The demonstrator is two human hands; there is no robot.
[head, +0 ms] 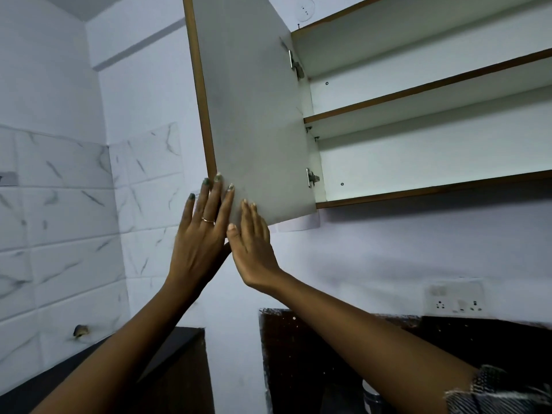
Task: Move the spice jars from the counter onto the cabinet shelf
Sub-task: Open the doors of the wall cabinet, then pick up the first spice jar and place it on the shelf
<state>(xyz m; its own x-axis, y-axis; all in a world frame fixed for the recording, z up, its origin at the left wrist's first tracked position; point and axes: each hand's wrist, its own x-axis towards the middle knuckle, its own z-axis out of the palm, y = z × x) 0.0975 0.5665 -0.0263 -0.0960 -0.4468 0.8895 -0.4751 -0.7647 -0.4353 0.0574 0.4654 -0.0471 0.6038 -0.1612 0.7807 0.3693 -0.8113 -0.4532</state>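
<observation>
The wall cabinet stands open, its white door [257, 115] swung out to the left on its hinges. Its bottom shelf [433, 189] and middle shelf [418, 98] show nothing on them. My left hand [200, 234], with a ring on it, lies flat with straight fingers over the door's lower left corner. My right hand [254, 249] is pressed flat against the door's lower edge beside it. Neither hand holds a jar. Under my right forearm peeks a pale lidded container [370, 394], mostly hidden; I cannot tell whether it is a spice jar.
A dark counter [176, 342] runs along the tiled left wall. A dark splattered backsplash panel [298, 354] stands below the cabinet. A wall socket plate [454, 297] sits at the right. The door's brown edge [198, 85] juts toward me.
</observation>
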